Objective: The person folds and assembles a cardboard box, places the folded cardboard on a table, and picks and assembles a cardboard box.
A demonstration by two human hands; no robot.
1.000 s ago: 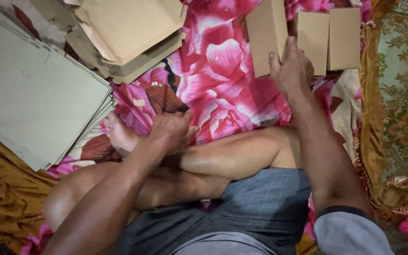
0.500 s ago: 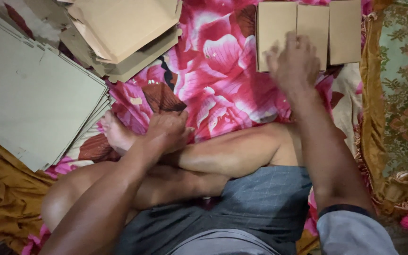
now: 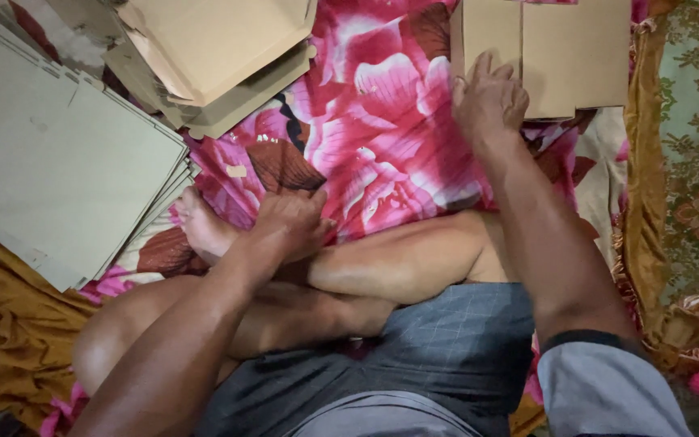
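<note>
On the pink floral cloth [image 3: 382,137] in front of our crossed legs, our right hand [image 3: 491,97] rests on the near edge of a flat folded cardboard piece [image 3: 560,53], fingers lying close together and slightly curled over it. Our left hand [image 3: 289,226] sits on our foot [image 3: 200,226], fingers loosely bent. A stack of grey sheets [image 3: 50,162] and folded brown cartons [image 3: 212,57] lie to the left.
</note>
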